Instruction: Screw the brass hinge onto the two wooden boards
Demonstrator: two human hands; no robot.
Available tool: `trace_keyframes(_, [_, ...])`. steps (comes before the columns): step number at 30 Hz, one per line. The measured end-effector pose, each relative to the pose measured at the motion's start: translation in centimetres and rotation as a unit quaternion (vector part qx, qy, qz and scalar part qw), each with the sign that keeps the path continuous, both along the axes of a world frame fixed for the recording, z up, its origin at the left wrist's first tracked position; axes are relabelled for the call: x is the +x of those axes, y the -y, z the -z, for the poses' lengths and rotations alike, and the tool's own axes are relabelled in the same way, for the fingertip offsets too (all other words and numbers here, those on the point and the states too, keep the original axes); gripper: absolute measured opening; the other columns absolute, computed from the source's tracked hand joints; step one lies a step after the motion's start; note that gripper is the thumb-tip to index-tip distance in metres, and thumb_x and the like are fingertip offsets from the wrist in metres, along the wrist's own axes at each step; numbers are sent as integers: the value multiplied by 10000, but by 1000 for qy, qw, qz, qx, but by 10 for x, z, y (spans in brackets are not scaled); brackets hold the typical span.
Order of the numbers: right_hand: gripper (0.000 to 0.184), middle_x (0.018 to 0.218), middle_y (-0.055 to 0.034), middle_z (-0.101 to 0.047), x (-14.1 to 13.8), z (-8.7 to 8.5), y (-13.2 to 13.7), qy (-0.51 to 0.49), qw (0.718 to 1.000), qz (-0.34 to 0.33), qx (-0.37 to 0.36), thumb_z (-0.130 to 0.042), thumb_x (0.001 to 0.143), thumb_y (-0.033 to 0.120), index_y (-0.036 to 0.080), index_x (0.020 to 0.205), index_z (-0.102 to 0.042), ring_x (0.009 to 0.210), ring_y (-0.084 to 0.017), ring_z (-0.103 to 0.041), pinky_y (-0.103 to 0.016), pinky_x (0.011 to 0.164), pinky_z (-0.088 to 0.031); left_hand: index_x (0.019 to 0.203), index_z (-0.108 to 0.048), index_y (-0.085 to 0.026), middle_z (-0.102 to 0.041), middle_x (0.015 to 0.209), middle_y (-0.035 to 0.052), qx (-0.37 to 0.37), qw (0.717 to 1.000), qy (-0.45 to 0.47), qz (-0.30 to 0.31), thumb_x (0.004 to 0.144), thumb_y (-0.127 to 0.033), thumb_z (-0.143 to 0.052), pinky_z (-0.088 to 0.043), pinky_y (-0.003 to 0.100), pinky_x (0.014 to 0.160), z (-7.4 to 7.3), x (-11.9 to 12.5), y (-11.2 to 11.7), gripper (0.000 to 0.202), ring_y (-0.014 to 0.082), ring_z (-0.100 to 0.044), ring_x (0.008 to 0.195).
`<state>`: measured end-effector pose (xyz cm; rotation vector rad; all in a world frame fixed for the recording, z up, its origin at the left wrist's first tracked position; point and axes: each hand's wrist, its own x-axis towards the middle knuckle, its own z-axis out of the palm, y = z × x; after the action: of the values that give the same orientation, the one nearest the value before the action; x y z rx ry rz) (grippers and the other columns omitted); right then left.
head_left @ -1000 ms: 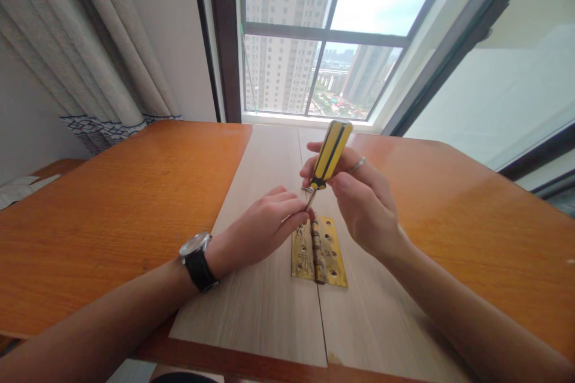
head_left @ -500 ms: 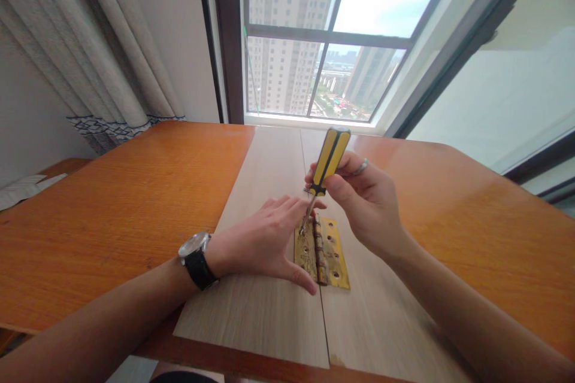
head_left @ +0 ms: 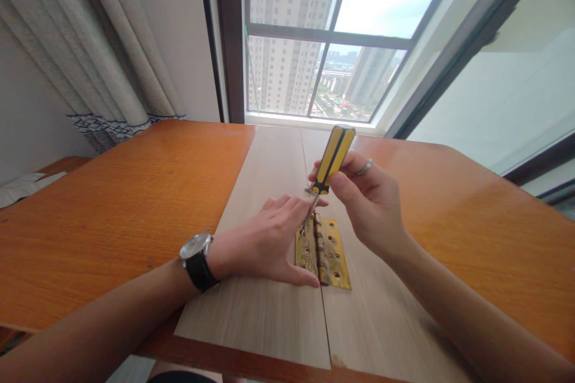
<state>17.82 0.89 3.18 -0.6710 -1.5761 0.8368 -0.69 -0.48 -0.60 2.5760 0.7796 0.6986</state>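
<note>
A brass hinge lies flat across the seam of two pale wood boards. My right hand grips a yellow and black screwdriver, tilted, with its tip down on the hinge's left leaf near the top. My left hand, with a watch on the wrist, lies flat with fingers stretched out on the left board, its fingertips and thumb against the hinge's left edge. A ring is on my right hand.
The boards rest on an orange wooden table that reaches to a large window at the back. Grey curtains hang at the left. White paper lies at the far left.
My left hand went from pinching near the screwdriver tip to lying flat beside the hinge. The screwdriver stayed on the left leaf, shifting slightly.
</note>
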Motion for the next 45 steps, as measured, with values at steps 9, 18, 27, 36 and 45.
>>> trace_keyframes(9, [169, 829, -11, -745, 0, -2, 2, 5, 1000, -4, -5, -741, 895, 411, 247, 939, -754, 743, -146, -693, -257, 619, -610, 1511, -313, -155, -555, 1372, 187, -4, 1000, -1, -3, 706, -582, -842, -380, 544, 1105, 1, 0, 0, 1054, 393, -499, 1296])
trace_keyframes(18, [175, 912, -7, -732, 4, -3, 1, 36, 998, -41, -17, -703, 927, 400, 284, 1036, -778, 754, -132, -650, -243, 602, -568, 1506, -320, -169, -545, 1407, 199, -9, 1000, 1, 2, 747, -585, -816, -377, 561, 1100, -1, 0, 1, 997, 392, -492, 1309])
trace_keyframes(27, [370, 743, 37, -594, -2, -2, -4, -19, 999, -27, -23, -875, 739, 448, 223, 793, -587, 678, -116, -554, -245, 603, -517, 1520, -307, -161, -569, 1363, 189, -1, 1000, -2, 5, 781, -661, -757, -389, 551, 1082, 1, -1, 0, 999, 387, -510, 1280])
trace_keyframes(36, [395, 925, 4, -696, -3, -3, 0, -1, 998, -63, -20, -725, 912, 356, 320, 1279, -582, 883, -180, -675, -351, 808, -588, 1276, -592, -226, -649, 1202, 76, -48, 998, 12, -26, 1086, -305, -357, -425, 448, 1056, -7, 1, -3, 311, 239, -561, 1167])
trace_keyframes(45, [333, 935, -21, -727, 0, 0, 0, 0, 993, -111, -31, -601, 985, 441, 297, 1276, -674, 904, -195, -690, -371, 859, -569, 1091, -682, -205, -676, 1161, 54, -43, 998, 31, -40, 1065, -238, -432, -422, 427, 1083, -4, 4, -7, 254, 227, -558, 1149])
